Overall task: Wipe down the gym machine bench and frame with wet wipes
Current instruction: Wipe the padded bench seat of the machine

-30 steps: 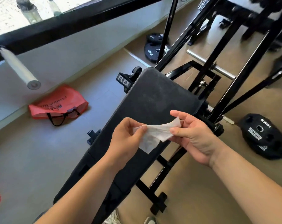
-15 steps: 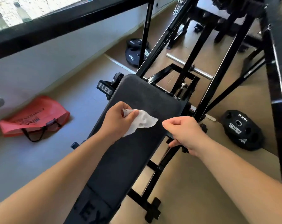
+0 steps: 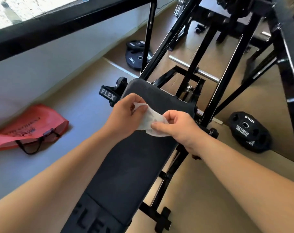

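Left hand (image 3: 124, 115): fingers curled, pinching one end of the wet wipe (image 3: 151, 122). Right hand (image 3: 178, 130): thumb and forefinger pinching the other end. Both grip the wipe; neither touches anything else that can be seen.

Bench (image 3: 129, 165): long black pad. Its long axis runs from the person's body away toward the frame (image 3: 224, 76), leaning a little right in the head view. The near end carries raised lettering. The far, rounded end points in among the frame's black uprights.

Frame: slanted black tubes rising beyond the bench's far end and along its right edge, with feet on the floor below the right edge.

Wipe: white, thin, crumpled and partly stretched between the two hands. It is over the far end of the pad, toward the right edge. Its long axis lies across the bench's width, from far left to near right. Cannot tell whether it touches the pad or hangs just above it.

Step in hand, as judged: opening and readying the wipe; no wiping stroke begun.

Next move calls for spreading the wipe flat, laying it under one palm at the far end, and stroking along the pad's long axis toward the near end. Frame tubes would come after.

Floor: red bag (image 3: 30, 126) left of the bench, weight plate (image 3: 248, 130) right of it.
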Available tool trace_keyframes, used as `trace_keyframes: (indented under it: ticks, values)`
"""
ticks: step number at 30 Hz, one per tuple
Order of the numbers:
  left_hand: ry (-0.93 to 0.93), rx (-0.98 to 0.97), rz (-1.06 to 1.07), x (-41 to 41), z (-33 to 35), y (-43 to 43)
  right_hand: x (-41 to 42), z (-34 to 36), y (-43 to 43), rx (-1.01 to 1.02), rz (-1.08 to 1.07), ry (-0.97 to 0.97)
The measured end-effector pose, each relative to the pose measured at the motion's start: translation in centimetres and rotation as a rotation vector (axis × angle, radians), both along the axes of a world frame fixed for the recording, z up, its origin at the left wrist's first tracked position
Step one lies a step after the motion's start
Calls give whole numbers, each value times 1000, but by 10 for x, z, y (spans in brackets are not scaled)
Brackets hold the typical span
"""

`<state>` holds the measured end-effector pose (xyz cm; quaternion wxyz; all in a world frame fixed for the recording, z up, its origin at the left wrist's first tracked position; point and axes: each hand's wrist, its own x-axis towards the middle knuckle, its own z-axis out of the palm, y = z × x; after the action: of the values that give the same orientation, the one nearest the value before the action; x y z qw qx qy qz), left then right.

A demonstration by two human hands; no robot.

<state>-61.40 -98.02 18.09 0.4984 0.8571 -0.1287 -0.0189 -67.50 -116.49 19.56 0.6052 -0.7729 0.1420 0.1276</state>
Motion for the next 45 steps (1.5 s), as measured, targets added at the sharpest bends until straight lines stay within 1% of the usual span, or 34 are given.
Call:
trace_keyframes:
  ticks: [1, 2, 3, 5, 8, 12, 14, 15, 16, 17, 18, 19, 20, 21, 22, 23, 26, 29, 31, 33, 35, 37, 38, 39, 41, 42, 43, 45]
  values:
    - [12, -4, 21, 3, -1, 4, -5, 2, -3, 132, -39, 47]
    - [26, -5, 35, 5, -4, 7, -9, 1, -6, 214, -80, 91]
    - [42, 4, 36, 7, -8, 11, -13, 2, -8, 240, -120, 125]
    - [67, 43, 27, 10, -18, 17, -19, -2, -13, 197, -188, 160]
    - [100, 70, 72, 21, -36, 26, -22, -4, -15, 87, -296, 138]
    - [157, 142, 125, 32, -46, 23, -13, -13, -8, -255, -314, 39]
    - [234, 84, 225, 41, -43, 21, -7, -17, -7, -365, -318, 39]
    - [263, 65, 308, 44, -39, 21, -4, -17, -7, -403, -326, 55]
    - [225, 82, 402, 44, -34, 21, -1, -18, -7, -439, -330, 71]
    - [98, 107, 468, 40, -30, 18, 3, -17, -7, -475, -327, 85]
    - [-73, 94, 469, 31, -27, 13, 6, -17, -6, -500, -318, 100]
    - [-205, 71, 387, 17, -26, 4, 8, -16, -5, -502, -312, 114]
    - [-276, 88, 257, 1, -31, -8, 9, -16, -4, -491, -307, 126]
    - [-299, 147, 137, -15, -40, -22, 10, -16, -4, -485, -300, 133]
    - [-291, 201, 67, -27, -50, -34, 9, -16, -5, -489, -286, 139]
    - [-295, 243, 56, -36, -61, -44, 8, -16, -7, -495, -263, 151]
    - [-354, 307, 194, -35, -74, -62, 2, -12, -20, -453, -175, 187]
    - [-235, 354, 280, -25, -71, -77, -4, -1, -36, -415, -115, 233]
    - [-161, 392, 285, -25, -70, -89, -6, 9, -46, -462, -66, 255]
    - [-127, 444, 262, -27, -70, -99, -6, 16, -57, -616, -44, 199]
    - [-80, 504, 249, -28, -73, -109, -3, 18, -66, -784, -103, -8]
    - [-29, 541, 245, -26, -72, -115, 7, 12, -69, -836, -139, -241]
    - [-23, 552, 241, -26, -72, -117, 16, 6, -67, -813, -101, -292]
    - [-33, 565, 231, -27, -72, -117, 26, 0, -64, -768, -45, -293]
    - [-90, 595, 178, -34, -75, -114, 48, -17, -56, -712, 36, -216]
    - [-116, 606, 134, -42, -79, -110, 56, -25, -52, -751, 50, -189]
    - [-131, 612, 91, -54, -86, -104, 62, -32, -50, -831, 40, -191]
    - [-129, 647, 32, -91, -108, -83, 65, -42, -47, -1026, -46, -308]
